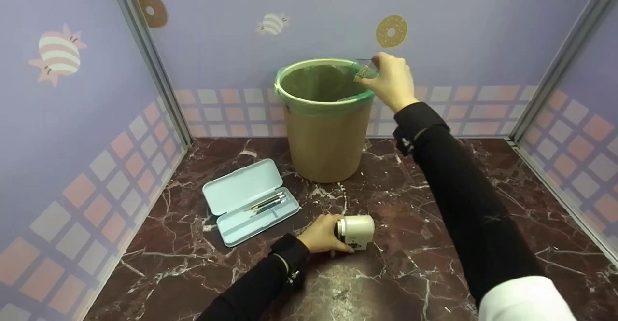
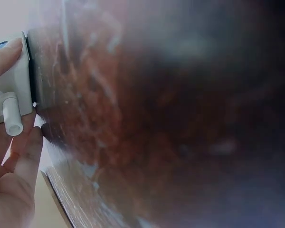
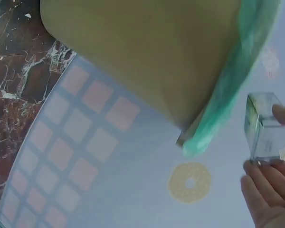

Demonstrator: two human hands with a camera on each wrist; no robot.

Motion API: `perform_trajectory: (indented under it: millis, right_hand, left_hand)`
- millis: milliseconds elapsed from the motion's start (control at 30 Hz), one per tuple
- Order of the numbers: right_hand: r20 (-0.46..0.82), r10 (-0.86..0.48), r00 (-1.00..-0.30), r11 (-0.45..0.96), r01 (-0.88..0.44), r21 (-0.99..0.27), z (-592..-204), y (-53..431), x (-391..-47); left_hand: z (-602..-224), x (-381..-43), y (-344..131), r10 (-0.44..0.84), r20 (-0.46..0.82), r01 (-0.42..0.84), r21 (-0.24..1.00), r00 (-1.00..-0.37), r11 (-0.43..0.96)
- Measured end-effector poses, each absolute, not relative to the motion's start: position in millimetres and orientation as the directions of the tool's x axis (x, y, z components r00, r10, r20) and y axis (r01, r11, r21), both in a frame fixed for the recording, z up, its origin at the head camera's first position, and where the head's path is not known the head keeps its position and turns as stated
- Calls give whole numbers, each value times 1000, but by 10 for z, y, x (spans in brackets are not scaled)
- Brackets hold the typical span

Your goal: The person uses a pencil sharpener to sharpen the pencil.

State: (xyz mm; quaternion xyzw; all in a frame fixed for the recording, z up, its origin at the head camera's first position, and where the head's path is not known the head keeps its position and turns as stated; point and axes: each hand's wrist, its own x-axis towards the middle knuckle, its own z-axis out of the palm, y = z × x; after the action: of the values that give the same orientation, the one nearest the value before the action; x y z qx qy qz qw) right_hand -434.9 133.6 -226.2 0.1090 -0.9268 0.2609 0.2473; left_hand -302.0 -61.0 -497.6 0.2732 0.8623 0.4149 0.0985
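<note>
My left hand point(image 1: 322, 235) grips a white hand-crank pencil sharpener point(image 1: 358, 231) low at the tabletop. In the left wrist view its crank handle point(image 2: 12, 116) juts toward the camera, beside my thumb. Up at the bin's right rim, my right hand point(image 1: 393, 80) pinches a clear plastic shavings drawer point(image 1: 365, 69) between thumb and fingers. Some yellowish shavings show inside it in the head view. The right wrist view has the clear drawer point(image 3: 266, 128) just outside the green liner's edge from that angle.
A tan trash bin point(image 1: 328, 142) with a green liner point(image 3: 232, 80) stands against the back wall. Left of it lies an open light-blue pencil case point(image 1: 251, 231) with several pencils point(image 1: 268, 203). Patterned panels enclose the marble-look table point(image 1: 400, 282) on three sides.
</note>
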Motion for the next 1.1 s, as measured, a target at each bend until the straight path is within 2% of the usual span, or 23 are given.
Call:
perform_trajectory:
  millis: [100,200,367,467,567,667,767,1100]
  right_hand:
    - [535,-167,-828,901,-349,-259,-2293,1204,-4374]
    - [552,-312,-773,915,-401,-44,-2323,1097,-4380]
    - [562,-578,-591,813,-479,333,-2362,985,-4387]
    - [527,-705,-474,709,-461,534,-2374,967,-4397]
    - [489,-792,-365,609,-424,670,-2383,969,-4410]
    - [444,-853,-275,521,-386,762,-2393,974,-4423]
    - [401,-890,-217,454,-347,820,-2404,984,-4424]
    - [320,-937,-138,348,-320,881,-2462,1012,-4455]
  left_hand:
    - [-4991,-3021,-594,562,83,422,752,-823,507]
    - [-5005,-3026,-588,564,95,434,747,-820,504]
    - [-5011,-3039,-588,561,87,422,755,-823,501]
    - [-4999,-3042,-593,557,84,422,748,-826,512]
    - [-4987,-3043,-599,553,78,419,742,-830,523]
    - [-4980,-3040,-603,548,78,422,730,-833,538]
    - [-4983,-3040,-605,546,85,432,716,-834,548]
    - [-4996,-3023,-615,540,94,436,710,-836,552]
